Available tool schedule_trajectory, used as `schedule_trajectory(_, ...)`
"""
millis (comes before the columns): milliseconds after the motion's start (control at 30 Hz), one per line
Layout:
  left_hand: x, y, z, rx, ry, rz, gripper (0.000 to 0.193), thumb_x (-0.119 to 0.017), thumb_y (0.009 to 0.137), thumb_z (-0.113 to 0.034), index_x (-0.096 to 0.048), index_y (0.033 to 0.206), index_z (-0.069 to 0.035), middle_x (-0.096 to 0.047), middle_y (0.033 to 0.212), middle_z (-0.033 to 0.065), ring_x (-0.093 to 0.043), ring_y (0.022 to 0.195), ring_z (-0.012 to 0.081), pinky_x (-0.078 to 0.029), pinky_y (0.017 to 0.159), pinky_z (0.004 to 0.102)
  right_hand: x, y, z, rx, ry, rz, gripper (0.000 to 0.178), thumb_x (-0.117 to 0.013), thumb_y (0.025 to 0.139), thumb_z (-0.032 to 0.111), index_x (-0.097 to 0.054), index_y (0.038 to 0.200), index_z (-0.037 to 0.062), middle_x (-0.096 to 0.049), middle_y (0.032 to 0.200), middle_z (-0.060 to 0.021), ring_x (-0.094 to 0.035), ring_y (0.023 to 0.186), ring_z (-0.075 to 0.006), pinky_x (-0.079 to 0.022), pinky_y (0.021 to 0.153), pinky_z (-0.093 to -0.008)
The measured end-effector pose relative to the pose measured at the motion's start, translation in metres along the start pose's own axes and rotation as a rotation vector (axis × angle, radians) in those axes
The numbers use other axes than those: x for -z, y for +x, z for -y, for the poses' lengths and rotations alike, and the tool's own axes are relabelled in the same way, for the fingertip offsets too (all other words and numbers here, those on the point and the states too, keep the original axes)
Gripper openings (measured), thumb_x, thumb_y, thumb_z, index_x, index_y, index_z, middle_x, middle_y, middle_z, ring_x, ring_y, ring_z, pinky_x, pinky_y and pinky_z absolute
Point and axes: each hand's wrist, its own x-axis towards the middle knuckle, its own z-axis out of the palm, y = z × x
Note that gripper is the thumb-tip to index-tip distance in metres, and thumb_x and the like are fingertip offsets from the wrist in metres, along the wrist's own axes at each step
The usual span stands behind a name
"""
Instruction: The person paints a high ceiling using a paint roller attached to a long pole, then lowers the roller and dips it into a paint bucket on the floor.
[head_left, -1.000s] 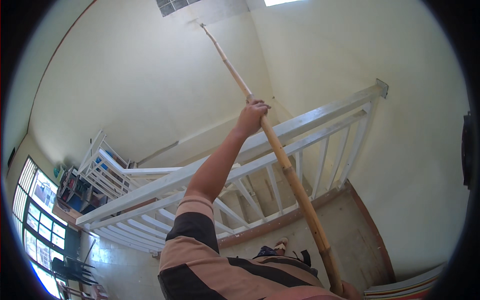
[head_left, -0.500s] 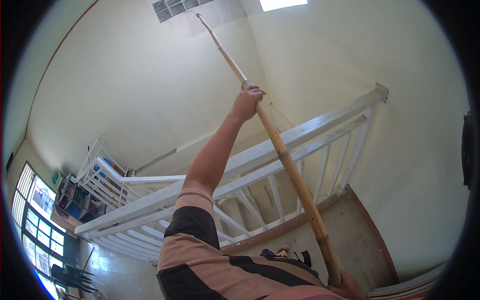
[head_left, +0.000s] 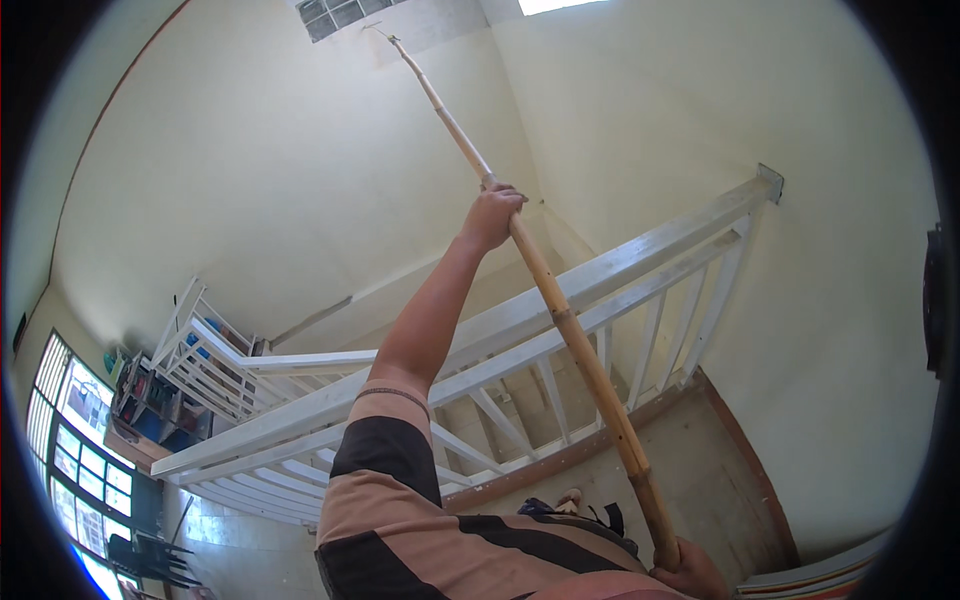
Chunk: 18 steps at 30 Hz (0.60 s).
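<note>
A long bamboo pole (head_left: 590,365) slants from beside my body up over the white railing toward the far wall. My left hand (head_left: 493,215), arm stretched out, is wrapped round it about halfway along. Low at the right, my right hand (head_left: 692,572) grips the thick lower end. At the thin far end, a small piece of thin wire or twig (head_left: 377,30) sticks out beyond the tip. In the picture that tip lies just below the grey block vent (head_left: 345,14) high on the wall; whether it touches the wall I cannot tell.
The white railing (head_left: 625,262) crosses in front of me, with stairs (head_left: 510,405) beyond its bars. A second railing (head_left: 300,358) stands farther left. Below left are a cluttered shelf (head_left: 160,400), barred windows (head_left: 85,450) and dark chairs (head_left: 150,560). A pale wall (head_left: 830,330) rises at right.
My left hand and the pole's upper part have shifted slightly down in the picture. The tip sits a little lower below the vent, and its thin end piece shows more clearly. Both hands keep their grip.
</note>
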Motion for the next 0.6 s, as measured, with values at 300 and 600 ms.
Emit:
schedule_trajectory(300,-0.019,-0.024,-0.035,0.035,-0.021,0.081,0.018,-0.067,0.065,0.005,-0.063,0.079,-0.005,-0.069,0.102,0.0053,-0.059,0.107,0.0266,-0.050,0.089,0.0366,0.013,-0.029,-0.006,-0.081,-0.078,0.001,0.027,-0.061,0.083,0.021,-0.047,0.102,0.0066,-0.041,0.081,0.0007,-0.040,0.073,-0.0146,-0.038,0.063,-0.0285)
schedule_trajectory(600,-0.032,-0.049,-0.069,0.046,-0.036,0.114,0.019,-0.065,0.067,0.003,-0.067,0.083,-0.005,-0.069,0.101,0.0072,-0.059,0.106,0.0267,-0.049,0.090,0.0363,0.015,-0.063,-0.012,-0.182,-0.087,-0.010,0.028,-0.062,0.085,0.029,-0.047,0.098,0.0094,-0.041,0.080,-0.0001,-0.041,0.073,-0.0163,-0.037,0.064,-0.0301)
